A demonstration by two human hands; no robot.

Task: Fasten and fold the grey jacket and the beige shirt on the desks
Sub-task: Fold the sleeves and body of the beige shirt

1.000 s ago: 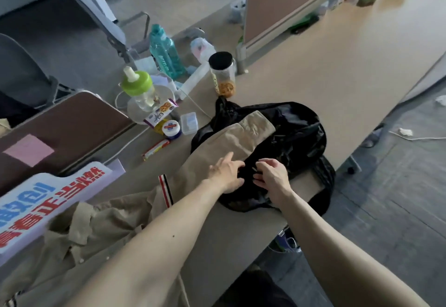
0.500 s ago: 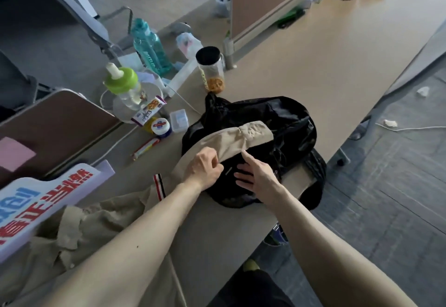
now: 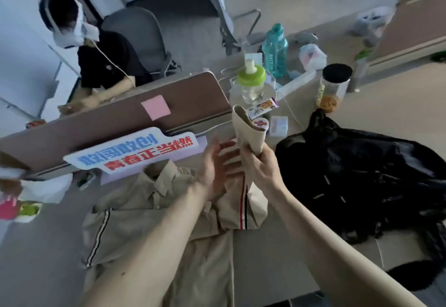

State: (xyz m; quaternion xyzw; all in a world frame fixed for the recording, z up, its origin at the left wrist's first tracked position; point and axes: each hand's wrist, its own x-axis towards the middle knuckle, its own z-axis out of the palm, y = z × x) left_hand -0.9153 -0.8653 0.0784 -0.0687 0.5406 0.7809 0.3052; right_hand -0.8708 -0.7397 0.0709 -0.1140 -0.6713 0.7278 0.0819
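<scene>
Right hand (image 3: 261, 169) grips beige shirt (image 3: 154, 212) sleeve cuff (image 3: 248, 126), lifted; left hand (image 3: 214, 171) spread beside it. Shirt lies on counter (image 3: 277, 258), dark jacket (image 3: 357, 181) rightward. Fabric light, limp; hold at seams.

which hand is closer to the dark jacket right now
Right. The right hand grips the upright sleeve of the beige shirt, just left of the dark jacket. The left hand is open, farther left, on the sleeve's other side.

The beige shirt (image 3: 154, 212) is matt woven cloth, the dark jacket (image 3: 362, 176) glossy and crinkled.
</scene>
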